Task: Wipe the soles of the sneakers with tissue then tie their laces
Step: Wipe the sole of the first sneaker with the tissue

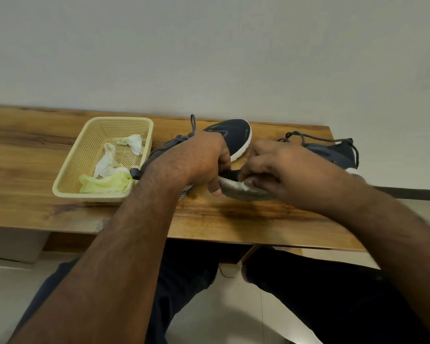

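Near tabletop [233, 219] front edge, left hand [206, 157] gripping sneaker [236, 137] tilted, steadying sole; right hand [266, 167] fingers pinching tissue [243, 188], wiping.

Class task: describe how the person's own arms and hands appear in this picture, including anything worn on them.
Both forearms are bare, with visible hair and no sleeves in view. The left hand and right hand wear no gloves; no rings, watch or bracelets show. The fingernails are short.

Dark navy sneaker [230, 135], white-soled, tilted at table centre, laces loose | second navy sneaker [333, 151] far right, laces untied | crumpled tissue [243, 188] against near sole edge
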